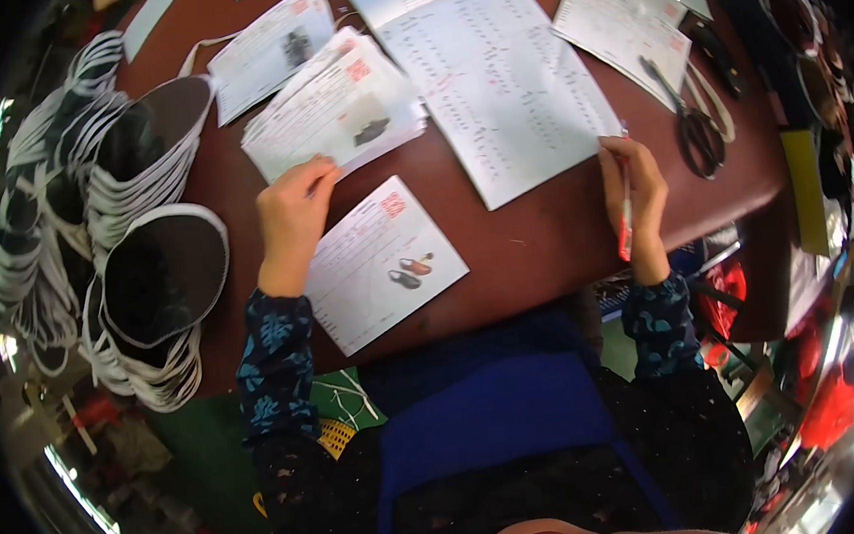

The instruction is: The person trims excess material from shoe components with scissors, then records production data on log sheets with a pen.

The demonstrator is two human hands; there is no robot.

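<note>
In my right hand (639,190) is a red pen (626,216), held upright at the lower right corner of an open notebook (513,89) with handwritten columns. The fingers of my left hand (293,217) are pinched together at the lower edge of a stack of printed sheets (355,112); what they hold, if anything, I cannot make out. Beside my left wrist, near the table's front edge, lies a single sheet (387,265) with a picture of shoes and a red square code. Its left edge is partly behind my hand.
Nested bundles of dark, white-edged shoe-upper pieces (172,272) stand on the left. Black-handled scissors (698,140) lie on the right of the brown table (516,250), below more printed sheets (629,30). Another sheet (275,53) with a strap is at the back left.
</note>
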